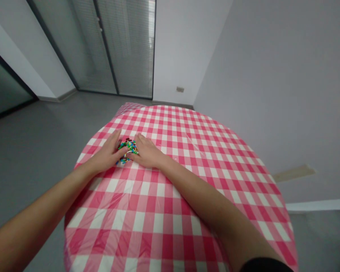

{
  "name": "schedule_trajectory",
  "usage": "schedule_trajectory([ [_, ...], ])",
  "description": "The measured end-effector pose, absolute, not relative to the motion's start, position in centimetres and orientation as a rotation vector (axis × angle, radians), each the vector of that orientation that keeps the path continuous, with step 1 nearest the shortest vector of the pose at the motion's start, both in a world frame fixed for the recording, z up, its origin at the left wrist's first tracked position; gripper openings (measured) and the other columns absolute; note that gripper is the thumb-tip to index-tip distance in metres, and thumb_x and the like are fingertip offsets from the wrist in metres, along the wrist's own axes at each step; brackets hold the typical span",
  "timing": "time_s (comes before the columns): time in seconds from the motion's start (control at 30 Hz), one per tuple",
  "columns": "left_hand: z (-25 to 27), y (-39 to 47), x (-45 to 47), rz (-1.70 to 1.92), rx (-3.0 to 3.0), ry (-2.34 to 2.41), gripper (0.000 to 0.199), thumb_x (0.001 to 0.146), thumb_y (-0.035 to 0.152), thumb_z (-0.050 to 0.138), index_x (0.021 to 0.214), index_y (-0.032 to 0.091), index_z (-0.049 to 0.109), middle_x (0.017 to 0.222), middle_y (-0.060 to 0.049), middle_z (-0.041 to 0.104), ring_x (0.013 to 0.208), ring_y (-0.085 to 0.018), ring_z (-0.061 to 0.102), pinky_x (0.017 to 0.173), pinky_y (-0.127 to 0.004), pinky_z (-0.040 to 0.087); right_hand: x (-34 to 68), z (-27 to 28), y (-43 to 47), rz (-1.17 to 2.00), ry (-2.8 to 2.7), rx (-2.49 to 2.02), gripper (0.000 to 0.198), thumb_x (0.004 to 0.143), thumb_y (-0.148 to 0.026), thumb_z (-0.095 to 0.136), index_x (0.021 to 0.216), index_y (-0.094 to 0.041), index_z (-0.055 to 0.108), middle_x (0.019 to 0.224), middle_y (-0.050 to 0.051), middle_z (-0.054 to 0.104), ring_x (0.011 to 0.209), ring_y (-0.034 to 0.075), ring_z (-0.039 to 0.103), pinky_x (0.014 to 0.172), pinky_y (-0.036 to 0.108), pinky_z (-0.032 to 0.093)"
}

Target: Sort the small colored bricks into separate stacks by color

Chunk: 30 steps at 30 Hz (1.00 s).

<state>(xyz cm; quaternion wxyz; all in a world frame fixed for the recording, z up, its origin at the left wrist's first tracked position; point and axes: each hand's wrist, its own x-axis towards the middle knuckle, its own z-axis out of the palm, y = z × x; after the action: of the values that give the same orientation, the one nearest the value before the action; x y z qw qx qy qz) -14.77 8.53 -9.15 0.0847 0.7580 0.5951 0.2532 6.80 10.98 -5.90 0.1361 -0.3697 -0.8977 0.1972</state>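
Observation:
A small heap of multicoloured building bricks [128,146], in green, blue, yellow, white and brown, lies on the checked tablecloth left of the table's middle. My left hand [109,153] rests along the heap's left side, its thumb stretched over the near part of the bricks. On the right side, my right hand [147,151] lies with its fingers pointing away from me and its thumb reaching toward the left one. Both hands are open, cupped around the pile and touching its edges. Part of the heap is hidden under the thumbs and palms.
A pink-and-white checked tablecloth [170,196] in wrinkled plastic covers the round table. Beyond it are glass doors with blinds [130,49] and a white wall with a socket [180,89]. Grey floor [51,151] shows at the left.

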Motion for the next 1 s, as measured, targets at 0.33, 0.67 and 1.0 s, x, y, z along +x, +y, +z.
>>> schedule_trajectory([
  [0.33,-7.2,5.4,-9.3,0.422,2.474,1.751,0.084,0.098,0.065,0.043,0.16,0.009,0.035,0.167,-0.026,0.029,0.156,-0.041,0.026,0.124,-0.057,0.027,24.1,-4.6,5.7,0.437,-2.36,-1.436,0.074,0.105,-0.052,0.036,0.166,-0.013,0.023,0.172,0.019,0.023,0.16,0.031,0.021,0.128,0.058,0.022],
  [0.67,-7.6,-1.1,-1.4,0.211,2.645,1.475,0.077,0.097,0.074,0.046,0.161,0.031,0.042,0.169,-0.017,0.031,0.156,-0.047,0.023,0.122,-0.07,0.021,31.1,-7.4,-2.9,0.169,-2.46,-1.74,0.073,0.1,-0.063,0.047,0.163,-0.028,0.038,0.17,0.017,0.031,0.156,0.045,0.025,0.121,0.07,0.026],
  [1.0,-8.3,-0.9,-1.5,0.14,2.652,1.477,0.08,0.097,0.076,0.045,0.162,0.029,0.041,0.168,-0.018,0.031,0.156,-0.047,0.024,0.121,-0.069,0.025,30.9,-7.6,-3.2,0.169,-2.534,-1.759,0.072,0.1,-0.07,0.039,0.161,-0.032,0.041,0.169,0.014,0.033,0.157,0.045,0.021,0.122,0.071,0.024],
])
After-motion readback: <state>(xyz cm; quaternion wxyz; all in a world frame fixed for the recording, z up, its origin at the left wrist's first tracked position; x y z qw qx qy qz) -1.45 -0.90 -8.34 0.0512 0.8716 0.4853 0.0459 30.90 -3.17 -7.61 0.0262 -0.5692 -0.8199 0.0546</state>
